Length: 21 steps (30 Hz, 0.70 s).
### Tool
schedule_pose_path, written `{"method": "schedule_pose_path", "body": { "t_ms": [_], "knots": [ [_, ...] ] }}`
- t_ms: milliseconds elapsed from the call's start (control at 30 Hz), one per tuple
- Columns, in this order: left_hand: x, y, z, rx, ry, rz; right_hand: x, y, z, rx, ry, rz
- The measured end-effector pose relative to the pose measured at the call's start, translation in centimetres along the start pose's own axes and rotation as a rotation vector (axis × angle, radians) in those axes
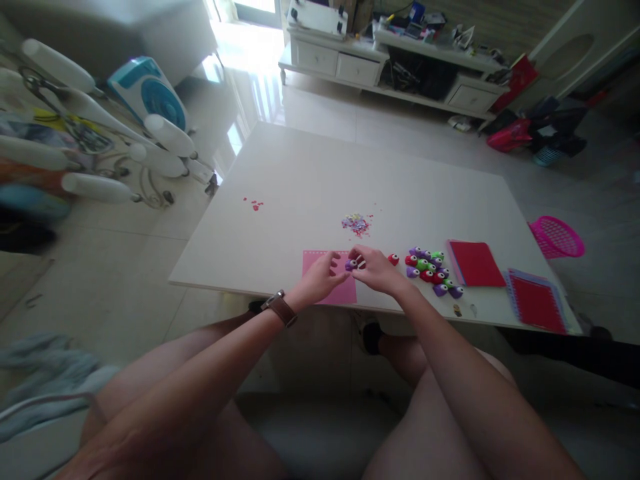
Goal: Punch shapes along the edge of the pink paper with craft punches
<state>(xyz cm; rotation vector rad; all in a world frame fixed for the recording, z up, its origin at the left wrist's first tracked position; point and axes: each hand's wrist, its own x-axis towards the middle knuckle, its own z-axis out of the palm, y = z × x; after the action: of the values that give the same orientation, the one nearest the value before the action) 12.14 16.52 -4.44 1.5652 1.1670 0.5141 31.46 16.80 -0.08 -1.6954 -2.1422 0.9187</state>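
Note:
A pink sheet of paper (320, 293) with a row of holes along its far edge lies at the table's near edge. Over its right side, a small purple craft punch (350, 265) sits at the fingertips of my right hand (373, 268), whose thumb and fingers curve round it. My left hand (323, 275) rests over the sheet just left of the punch, its fingers apart and holding nothing. To the right, a red punch (393, 259) stands by my right wrist, beside a cluster of purple, green and red punches (429, 265).
Tiny paper cutouts (356, 225) lie in a pile beyond my hands, with a few red ones (256, 205) farther left. Red paper stacks (477, 263) lie right on the white table (310, 160). A pink basket (557, 237) stands past the right edge.

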Motion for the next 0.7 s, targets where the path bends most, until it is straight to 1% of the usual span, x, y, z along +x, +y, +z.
{"method": "schedule_pose_path", "body": {
  "t_ms": [67,133,200,267,333,400,467,533,600,700],
  "knots": [
    [0.5,0.4,-0.3,-0.25,-0.026,-0.109,0.0,-0.9,0.8,0.011,0.039,-0.06],
    [0.7,0.4,-0.6,-0.397,-0.058,-0.133,-0.1,-1.6,1.5,0.017,0.069,-0.097],
    [0.9,0.2,-1.0,-0.437,-0.049,-0.113,-0.1,-2.0,2.0,0.033,0.085,-0.128],
    [1.0,0.0,-1.6,-0.396,-0.032,-0.094,-0.1,-2.1,2.5,0.051,0.092,-0.152],
    [1.1,0.0,-2.6,-0.288,-0.014,-0.092,0.0,-2.1,2.7,0.074,0.094,-0.181],
    [1.1,0.1,-4.1,-0.1,0.05,-0.098,0.0,-2.0,2.6,0.085,0.113,-0.214],
    [1.0,0.2,-6.1,0.182,0.178,-0.1,-0.1,-2.0,2.1,0.089,0.147,-0.231],
    [0.9,0.0,-8.4,0.487,0.276,-0.103,-0.3,-2.2,1.4,0.106,0.177,-0.224],
    [0.6,-0.5,-10.5,0.671,0.301,-0.151,-0.4,-2.4,0.7,0.13,0.212,-0.197],
    [0.2,-1.8,-12.7,0.765,0.294,-0.265,-0.1,-1.9,0.2,0.104,0.218,-0.114]
  ]
}}
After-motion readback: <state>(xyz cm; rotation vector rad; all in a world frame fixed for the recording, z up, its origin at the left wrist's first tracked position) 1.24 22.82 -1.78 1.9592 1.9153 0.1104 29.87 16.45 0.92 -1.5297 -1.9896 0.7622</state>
